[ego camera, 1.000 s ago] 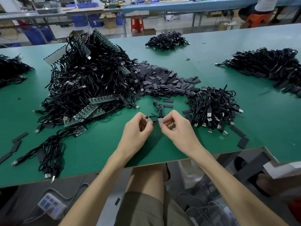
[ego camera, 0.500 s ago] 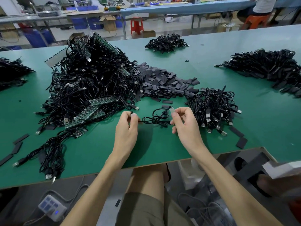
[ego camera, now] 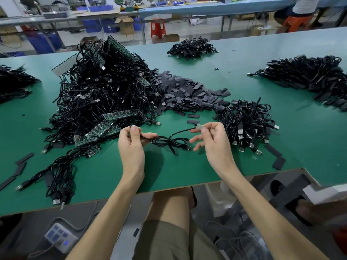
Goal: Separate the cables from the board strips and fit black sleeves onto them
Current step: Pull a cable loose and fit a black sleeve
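Observation:
A coiled black cable (ego camera: 169, 141) hangs between my hands just above the green table (ego camera: 169, 169). My left hand (ego camera: 131, 145) grips one end of it. My right hand (ego camera: 214, 139) pinches the small board end (ego camera: 199, 127) of the same cable between thumb and forefinger. To the left lies a big heap of black cables (ego camera: 105, 94) with green board strips (ego camera: 105, 128) in it. Behind my hands sits a pile of flat black sleeves (ego camera: 187, 94), and a smaller bundle of cables (ego camera: 246, 121) lies right of my right hand.
More cable heaps lie at the far right (ego camera: 309, 79), at the back centre (ego camera: 191, 47) and at the left edge (ego camera: 13, 83). Loose sleeves (ego camera: 277, 162) lie near the table's front right edge. A power strip (ego camera: 60, 237) lies on the floor. A person (ego camera: 300, 8) sits at a far bench.
My hands have drawn apart, stretching the cable out between them. The right hand has risen and moved right with the board end; the left has moved left.

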`<state>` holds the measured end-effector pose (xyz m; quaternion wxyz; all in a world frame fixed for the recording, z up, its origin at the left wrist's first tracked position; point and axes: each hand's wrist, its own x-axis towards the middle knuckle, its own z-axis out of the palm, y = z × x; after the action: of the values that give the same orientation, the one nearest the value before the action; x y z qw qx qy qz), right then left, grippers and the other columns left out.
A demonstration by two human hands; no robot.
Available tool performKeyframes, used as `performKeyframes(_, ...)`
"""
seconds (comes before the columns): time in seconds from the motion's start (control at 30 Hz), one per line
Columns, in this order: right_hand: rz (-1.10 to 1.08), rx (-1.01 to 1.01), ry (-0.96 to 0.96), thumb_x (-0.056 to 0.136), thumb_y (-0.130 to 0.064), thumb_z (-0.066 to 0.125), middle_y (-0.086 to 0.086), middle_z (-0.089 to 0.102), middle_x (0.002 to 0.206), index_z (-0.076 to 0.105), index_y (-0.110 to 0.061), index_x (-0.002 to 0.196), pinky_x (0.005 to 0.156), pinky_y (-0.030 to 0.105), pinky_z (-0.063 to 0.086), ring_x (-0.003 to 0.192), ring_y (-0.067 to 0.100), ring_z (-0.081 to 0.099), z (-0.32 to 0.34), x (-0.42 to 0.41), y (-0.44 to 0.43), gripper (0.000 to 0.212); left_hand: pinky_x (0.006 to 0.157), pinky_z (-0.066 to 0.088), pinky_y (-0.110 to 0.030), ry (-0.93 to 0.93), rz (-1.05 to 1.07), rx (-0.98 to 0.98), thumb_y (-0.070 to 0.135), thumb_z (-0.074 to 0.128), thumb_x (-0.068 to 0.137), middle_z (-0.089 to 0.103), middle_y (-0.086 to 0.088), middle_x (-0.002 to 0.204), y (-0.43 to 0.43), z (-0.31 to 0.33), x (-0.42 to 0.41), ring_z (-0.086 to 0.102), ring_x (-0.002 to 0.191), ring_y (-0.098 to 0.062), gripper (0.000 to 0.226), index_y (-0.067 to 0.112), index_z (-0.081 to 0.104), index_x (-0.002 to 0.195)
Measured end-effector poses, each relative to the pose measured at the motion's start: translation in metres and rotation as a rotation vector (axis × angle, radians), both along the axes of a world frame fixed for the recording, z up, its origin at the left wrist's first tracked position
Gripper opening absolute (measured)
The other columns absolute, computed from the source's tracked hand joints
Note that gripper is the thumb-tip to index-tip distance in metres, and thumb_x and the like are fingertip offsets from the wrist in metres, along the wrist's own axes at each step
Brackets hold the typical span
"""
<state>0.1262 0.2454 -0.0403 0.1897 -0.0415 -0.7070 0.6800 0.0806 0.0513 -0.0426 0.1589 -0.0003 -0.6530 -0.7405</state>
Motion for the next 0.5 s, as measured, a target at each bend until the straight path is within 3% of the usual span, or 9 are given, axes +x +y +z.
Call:
performKeyframes(0.13, 0.026, 0.002, 0.009, 0.111, -0.007, 0.039, 0.016, 0.07, 0.106, 0.043, -0.01, 0.105, 0.056, 0.029, 0.057, 0.072, 0.024, 0.072, 0.0016, 0.0022, -0.003, 0.008, 0.084, 0.057, -0.034, 0.011, 0.111, -0.041, 0.025, 0.036, 0.112, 0.072, 0.007, 0.07, -0.0003, -0.0015, -0.0006, 0.074, 0.086, -0.02, 0.021, 0.019, 0.049, 0.096)
performKeyframes(0.23, 0.024, -0.001, 0.01, 0.111, -0.008, 0.039, 0.016, 0.071, 0.102, 0.042, -0.01, 0.105, 0.053, 0.03, 0.057, 0.067, 0.028, 0.072, 0.0024, 0.0032, -0.0037, 0.007, 0.072, 0.054, -0.031, 0.031, 0.173, -0.122, 0.027, 0.039, 0.111, 0.072, 0.009, 0.073, -0.0008, -0.0031, -0.001, 0.068, 0.082, -0.018, 0.019, 0.021, 0.05, 0.097)
performKeyframes(0.37, 0.037, 0.026, 0.006, 0.11, -0.01, 0.042, 0.012, 0.073, 0.087, 0.043, -0.011, 0.103, 0.05, 0.032, 0.055, 0.057, 0.031, 0.069, 0.0008, 0.0052, -0.0025, 0.008, 0.049, 0.044, -0.023, 0.003, 0.162, -0.043, 0.025, 0.039, 0.111, 0.07, 0.007, 0.071, -0.0019, -0.0037, 0.0003, 0.054, 0.057, -0.01, 0.018, 0.017, 0.048, 0.097)
performKeyframes(0.5, 0.165, -0.006, -0.053, 0.109, -0.013, 0.047, 0.014, 0.074, 0.087, 0.045, -0.008, 0.103, 0.05, 0.037, 0.056, 0.061, 0.033, 0.07, 0.0004, 0.0044, -0.0023, 0.008, 0.048, 0.047, -0.027, -0.03, 0.063, 0.011, 0.021, 0.052, 0.107, 0.067, 0.003, 0.076, -0.0033, -0.0025, 0.0015, 0.058, 0.058, -0.013, 0.011, 0.014, 0.048, 0.101)
